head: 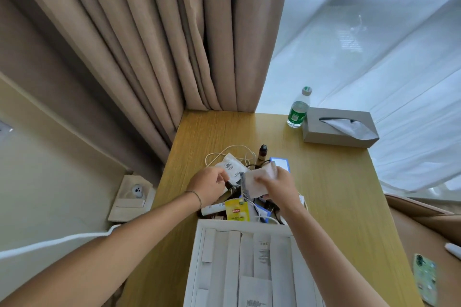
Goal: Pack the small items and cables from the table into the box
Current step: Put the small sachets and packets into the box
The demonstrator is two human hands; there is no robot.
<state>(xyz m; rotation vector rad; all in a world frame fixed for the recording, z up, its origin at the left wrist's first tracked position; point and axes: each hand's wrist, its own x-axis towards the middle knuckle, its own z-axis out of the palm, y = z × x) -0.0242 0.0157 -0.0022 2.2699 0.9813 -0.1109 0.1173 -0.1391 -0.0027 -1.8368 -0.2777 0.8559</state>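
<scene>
Nearest, the white box [197,257] sits open on the desk [336,207]; beyond it both hands work the clutter, right hand [279,187] pinching a light, limp packet [257,182], left hand [208,185] gripping a white sachet [230,166]; edges seem best.

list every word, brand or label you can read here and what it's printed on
"Lipton" on the yellow tea packet; the smaller line beneath it is too blurred to read.
White sachet: dark logo and print, too small to read.
Green bottle label: blurred, unreadable.
Grey print on the white box and its paper insert: unreadable.
White tube: dark print, unreadable.
</scene>
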